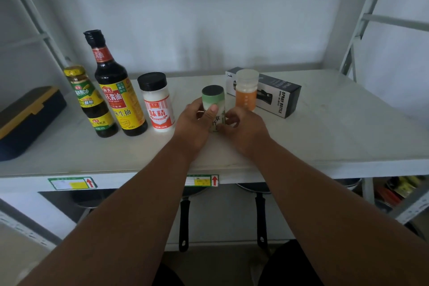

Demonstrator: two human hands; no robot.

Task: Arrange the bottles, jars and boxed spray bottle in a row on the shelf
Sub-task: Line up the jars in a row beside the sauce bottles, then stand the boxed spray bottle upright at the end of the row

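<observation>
I have both hands on the small cylindrical jar with the green band and dark flat lid (213,104), standing upright on the pale, smooth shelf board (325,137) near its front edge. My left hand (193,125) wraps it from nine o'clock, thumb curled across the label; my right hand (243,130) closes in from three o'clock, fingers bent against the jar's side. The hands cover most of the label, and I cannot see the jar's base.

At about one o'clock from it stands a translucent plastic jar with orange contents and a frosted white cap (246,93), partly hiding the grey and black cardboard carton printed "SPRAY BOTTLE" (276,95), which lies flat behind it.

At nine o'clock, near the jar, stands a clear round shaker of white powder with a black ribbed lid and red-and-white label (157,102). Further out come a tall dark glass sauce bottle with a yellow and red label (118,90) and a shorter dark bottle with a gold cap and green label (89,102), just beside each other.

At the far nine o'clock edge a dark blue case with a yellow latch (27,118) is cut off by the frame. Under the shelf, two black pan handles (184,225) hang; the pans themselves are mostly hidden.
</observation>
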